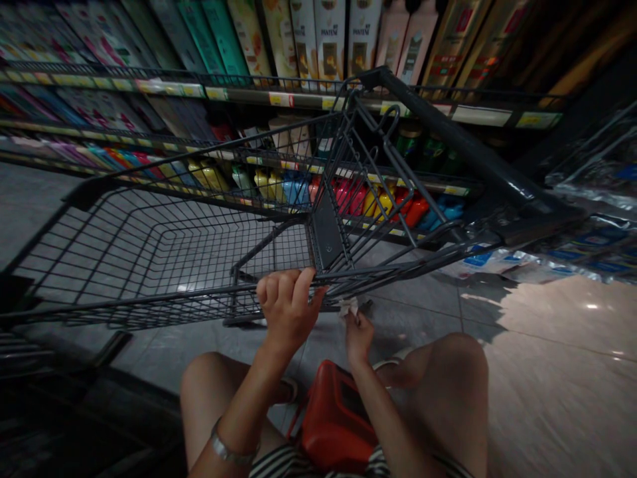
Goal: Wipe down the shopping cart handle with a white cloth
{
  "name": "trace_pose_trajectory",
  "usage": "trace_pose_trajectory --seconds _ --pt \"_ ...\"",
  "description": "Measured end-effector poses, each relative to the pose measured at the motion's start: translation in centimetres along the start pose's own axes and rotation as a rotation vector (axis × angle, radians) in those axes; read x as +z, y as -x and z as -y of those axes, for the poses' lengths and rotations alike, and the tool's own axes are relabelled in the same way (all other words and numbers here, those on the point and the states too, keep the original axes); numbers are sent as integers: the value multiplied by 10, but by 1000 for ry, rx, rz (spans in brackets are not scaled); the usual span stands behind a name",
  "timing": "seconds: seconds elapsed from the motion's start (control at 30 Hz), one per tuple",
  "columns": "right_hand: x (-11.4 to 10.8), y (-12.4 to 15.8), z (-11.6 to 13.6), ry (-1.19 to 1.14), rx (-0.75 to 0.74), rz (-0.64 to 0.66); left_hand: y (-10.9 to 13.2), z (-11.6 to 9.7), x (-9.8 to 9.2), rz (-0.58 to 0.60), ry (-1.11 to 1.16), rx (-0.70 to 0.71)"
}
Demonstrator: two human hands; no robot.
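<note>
A grey wire shopping cart (199,245) stands crosswise in front of me, its basket to the left and its push handle (462,146) to the upper right. My left hand (287,302) is wrapped over the near top rail of the basket, close to the grey child-seat flap (327,229). Lower and to the right, my right hand (359,335) pinches a crumpled pale tissue (349,307) beside the cart's lower frame. I cannot tell whether the tissue touches the cart. No goods show in the basket.
Shelves of shampoo bottles (331,43) run behind the cart, with colourful bottles (348,196) on the lowest row. Plastic-wrapped packs (592,239) stand at the right. A red bag (333,425) rests between my bent knees. Grey tiled floor (562,352) spreads to the right.
</note>
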State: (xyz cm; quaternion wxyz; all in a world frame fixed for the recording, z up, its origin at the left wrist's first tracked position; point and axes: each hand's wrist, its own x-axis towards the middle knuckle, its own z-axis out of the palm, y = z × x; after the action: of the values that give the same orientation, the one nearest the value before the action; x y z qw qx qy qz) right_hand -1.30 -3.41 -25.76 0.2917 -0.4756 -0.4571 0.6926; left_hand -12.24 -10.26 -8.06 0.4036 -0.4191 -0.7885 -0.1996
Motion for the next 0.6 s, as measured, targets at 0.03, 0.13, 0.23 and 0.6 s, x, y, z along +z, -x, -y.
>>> trace_pose_trajectory --seconds 0.03,0.13,0.23,0.6 --pt "3 2 2 50 -54 8 0 0 0 1 1 -4" --pt "15 3 3 159 -176 84 0 -1 -1 15 -5 -11" --pt "24 2 -3 256 -228 145 0 -1 -1 16 -2 -7" --pt "6 -6 -21 403 -210 175 0 0 -1 2 12 -2"
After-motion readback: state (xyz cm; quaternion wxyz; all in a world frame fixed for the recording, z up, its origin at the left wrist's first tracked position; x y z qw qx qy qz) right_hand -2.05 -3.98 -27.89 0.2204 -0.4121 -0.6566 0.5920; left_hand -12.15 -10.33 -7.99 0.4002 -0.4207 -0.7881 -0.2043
